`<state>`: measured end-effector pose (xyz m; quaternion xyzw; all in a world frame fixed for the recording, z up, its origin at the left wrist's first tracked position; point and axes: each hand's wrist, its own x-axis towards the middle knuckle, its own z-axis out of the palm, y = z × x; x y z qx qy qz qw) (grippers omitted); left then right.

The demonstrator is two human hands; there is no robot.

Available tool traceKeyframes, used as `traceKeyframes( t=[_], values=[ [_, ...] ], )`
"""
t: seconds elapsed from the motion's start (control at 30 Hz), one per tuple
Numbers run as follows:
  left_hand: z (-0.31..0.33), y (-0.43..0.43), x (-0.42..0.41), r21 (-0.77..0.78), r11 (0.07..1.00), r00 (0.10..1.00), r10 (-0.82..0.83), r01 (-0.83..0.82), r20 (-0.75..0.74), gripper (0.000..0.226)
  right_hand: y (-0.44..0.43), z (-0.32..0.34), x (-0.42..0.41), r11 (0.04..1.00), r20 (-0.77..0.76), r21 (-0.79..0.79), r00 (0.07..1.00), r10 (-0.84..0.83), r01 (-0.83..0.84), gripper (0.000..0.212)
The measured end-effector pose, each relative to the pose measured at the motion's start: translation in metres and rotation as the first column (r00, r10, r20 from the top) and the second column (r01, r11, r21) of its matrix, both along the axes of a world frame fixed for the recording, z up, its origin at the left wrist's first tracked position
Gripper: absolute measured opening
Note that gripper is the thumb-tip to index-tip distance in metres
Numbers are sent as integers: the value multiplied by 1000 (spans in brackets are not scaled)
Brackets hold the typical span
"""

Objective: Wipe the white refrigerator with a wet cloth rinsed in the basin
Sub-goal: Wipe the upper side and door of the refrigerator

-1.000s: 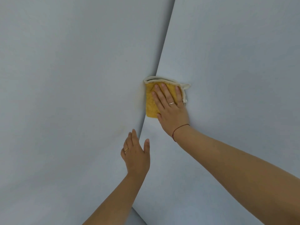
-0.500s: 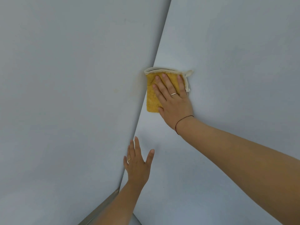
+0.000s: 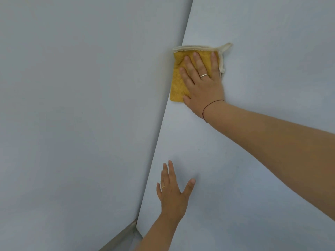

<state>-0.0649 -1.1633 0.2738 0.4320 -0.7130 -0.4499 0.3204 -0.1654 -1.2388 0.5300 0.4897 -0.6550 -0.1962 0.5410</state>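
Note:
A yellow cloth (image 3: 178,82) with a cream border lies flat against the white refrigerator (image 3: 262,51), close to its left edge. My right hand (image 3: 201,82) presses on the cloth with the fingers spread and the palm flat, covering its right half. Lower down, my left hand (image 3: 172,192) rests flat on the same white surface with its fingers apart and nothing in it. The basin is not in view.
A pale wall (image 3: 81,105) fills the left half and meets the refrigerator along a slanted line. A grey metal strip (image 3: 125,232) shows at the bottom where the two meet.
My right hand slid the cloth up the refrigerator along its left edge. My left hand moved down and to the right, from the wall's edge onto the refrigerator.

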Motion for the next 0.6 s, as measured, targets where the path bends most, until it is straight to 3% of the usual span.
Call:
traceKeyframes(
  t=[0.3, 0.6],
  values=[
    [-44, -7, -33, -127, 981, 988, -149, 145, -27, 102, -4, -29, 1, 999, 2, -37, 1000, -5, 5, 76],
    [-98, 7, -39, -148, 983, 988, -121, 105, -99, 111, 17, -122, 4, 1000, 54, -7, 999, 9, -8, 75]
  ],
)
